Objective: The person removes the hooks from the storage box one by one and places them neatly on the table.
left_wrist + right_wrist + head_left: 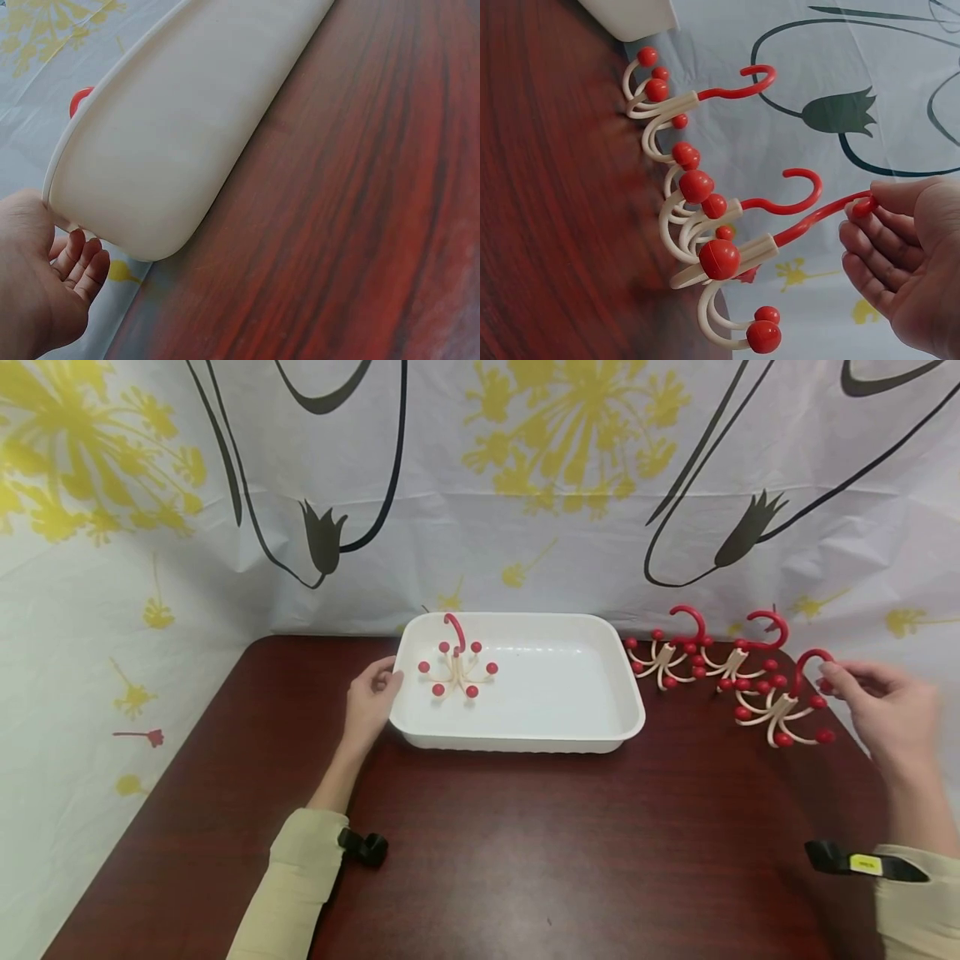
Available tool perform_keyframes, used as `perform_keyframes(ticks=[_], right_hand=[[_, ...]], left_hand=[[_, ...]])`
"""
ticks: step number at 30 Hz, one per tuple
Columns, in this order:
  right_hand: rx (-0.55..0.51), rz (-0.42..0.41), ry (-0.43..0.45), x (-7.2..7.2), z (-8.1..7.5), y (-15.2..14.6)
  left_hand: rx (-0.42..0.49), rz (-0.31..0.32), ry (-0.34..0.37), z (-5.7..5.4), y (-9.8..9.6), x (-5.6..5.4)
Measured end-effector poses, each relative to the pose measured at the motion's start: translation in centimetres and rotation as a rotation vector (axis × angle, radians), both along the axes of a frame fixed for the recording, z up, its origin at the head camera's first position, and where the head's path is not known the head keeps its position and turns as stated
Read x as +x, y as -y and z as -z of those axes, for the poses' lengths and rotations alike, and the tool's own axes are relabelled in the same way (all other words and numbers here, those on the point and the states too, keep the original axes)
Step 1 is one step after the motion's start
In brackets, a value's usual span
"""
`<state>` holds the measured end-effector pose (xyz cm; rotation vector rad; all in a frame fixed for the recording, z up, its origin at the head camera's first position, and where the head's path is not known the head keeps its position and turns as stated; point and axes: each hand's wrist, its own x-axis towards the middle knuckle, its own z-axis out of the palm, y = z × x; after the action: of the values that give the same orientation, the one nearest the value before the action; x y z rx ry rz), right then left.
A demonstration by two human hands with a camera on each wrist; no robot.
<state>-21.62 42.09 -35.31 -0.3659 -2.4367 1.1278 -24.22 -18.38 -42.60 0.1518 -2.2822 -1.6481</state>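
Observation:
My right hand (892,710) pinches the red hook of a cream hanger (783,708) whose curved prongs end in red balls. In the right wrist view, thumb and fingertips of the right hand (907,255) close on the hook's end. Two similar hangers, a middle one (731,664) and a left one (663,662), stand just beyond it, hooks up. At the left end of a white tray (517,745), my left hand (370,702) holds the rim, fingers curled at its edge. One more hanger (458,670) stands upright inside the tray's left part.
A dark red-brown wooden table (547,843) lies under everything. Behind it hangs a white curtain (465,543) with yellow and grey flower prints. The hangers on the right stand close together near the table's back right corner, beside the tray.

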Motion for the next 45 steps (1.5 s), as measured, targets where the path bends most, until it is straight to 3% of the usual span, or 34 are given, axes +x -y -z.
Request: perform_keyframes(ticks=[11,30,39,45], right_hand=[[-0.113,-0.023,-0.035,-0.6,1.0,-0.3],[-0.169,0.045,-0.04,-0.7,1.3,-0.5],[-0.131,0.063,-0.024,-0.7,1.2,-0.7],[-0.103,0.028,0.008,-0.7,1.0,-0.8]], left_hand=[[0.0,0.002,-0.004,0.0,0.0,-0.1],[0.006,-0.003,0.004,-0.1,-0.1,0.0],[0.017,-0.001,-0.002,-0.1,-0.1,0.0],[0.011,0.001,0.0,-0.1,-0.1,0.0]])
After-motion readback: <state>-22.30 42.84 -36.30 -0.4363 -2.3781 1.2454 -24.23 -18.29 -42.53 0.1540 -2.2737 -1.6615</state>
